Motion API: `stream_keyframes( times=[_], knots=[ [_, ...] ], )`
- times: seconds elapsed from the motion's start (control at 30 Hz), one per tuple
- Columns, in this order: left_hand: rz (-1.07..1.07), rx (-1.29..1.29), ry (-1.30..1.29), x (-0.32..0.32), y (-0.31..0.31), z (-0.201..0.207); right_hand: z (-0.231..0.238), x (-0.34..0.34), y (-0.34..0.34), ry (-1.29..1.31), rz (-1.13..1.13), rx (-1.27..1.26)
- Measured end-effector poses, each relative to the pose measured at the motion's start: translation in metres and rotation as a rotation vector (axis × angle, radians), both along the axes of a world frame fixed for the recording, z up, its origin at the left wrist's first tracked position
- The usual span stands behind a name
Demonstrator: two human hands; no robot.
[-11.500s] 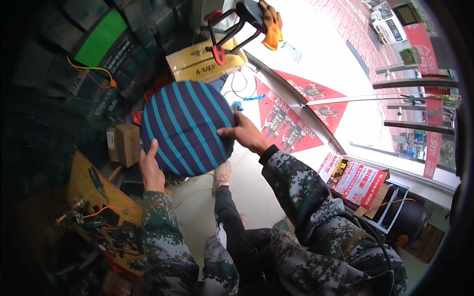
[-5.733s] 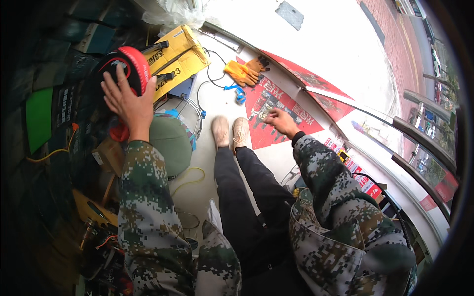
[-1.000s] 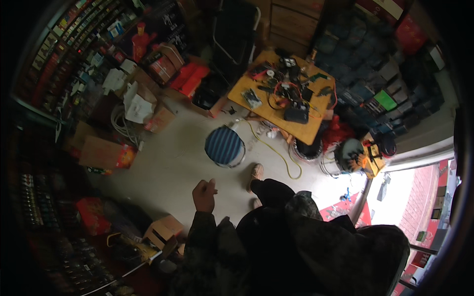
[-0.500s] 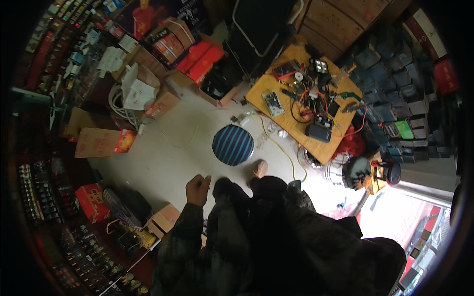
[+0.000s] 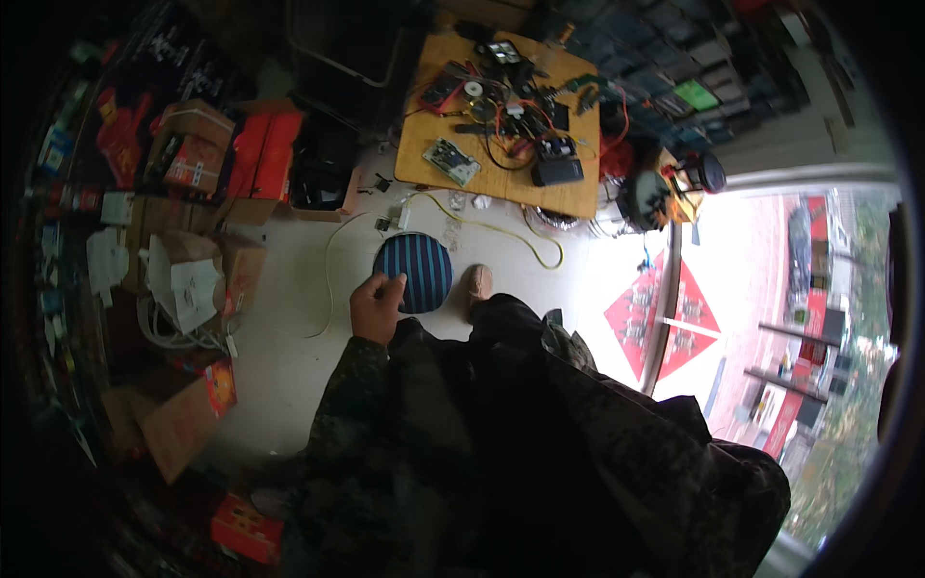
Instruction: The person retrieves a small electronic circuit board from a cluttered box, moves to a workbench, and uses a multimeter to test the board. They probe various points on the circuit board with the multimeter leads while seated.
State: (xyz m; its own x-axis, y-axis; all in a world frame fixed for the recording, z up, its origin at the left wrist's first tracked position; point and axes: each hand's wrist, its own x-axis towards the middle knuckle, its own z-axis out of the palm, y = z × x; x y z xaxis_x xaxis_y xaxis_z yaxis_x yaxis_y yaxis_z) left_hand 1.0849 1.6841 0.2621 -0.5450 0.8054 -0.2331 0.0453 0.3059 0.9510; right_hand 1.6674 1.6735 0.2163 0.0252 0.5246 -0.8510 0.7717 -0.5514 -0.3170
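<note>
Below the fingers of the bare left hand begins a long camouflage cloth sleeve — mottled dark green with near-black blotches, softly creased, widening away from the wrist and partly lost in shadow. To the right of the fingers are plain black cloth trousers, loose and matt. Roughly level with the fingers, farther right, shows a pinkish-tan shoe with a rounded toe. Well to the right and below the fingers spreads a bulky, dark camouflage cloth jacket, wrinkled, its pattern faint, with a paler grey-green patch near the trousers.
</note>
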Motion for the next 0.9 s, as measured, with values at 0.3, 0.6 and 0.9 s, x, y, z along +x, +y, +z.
stream_keyframes(
  times=[0.3, 0.6, 0.9],
  knots=[
    [-0.334, -0.124, 0.015, -0.075, -0.023, 0.001, 0.025, -0.04, -0.088, -0.022, -0.179, 0.042],
    [-0.386, -0.108, 0.03, -0.1, -0.012, -0.004, 0.018, 0.015, -0.14, 0.031, -0.364, 0.103],
    [-0.327, -0.075, -0.035, -0.106, -0.017, -0.008, -0.004, 0.182, -0.091, 0.045, -0.582, 0.535]
  ],
)
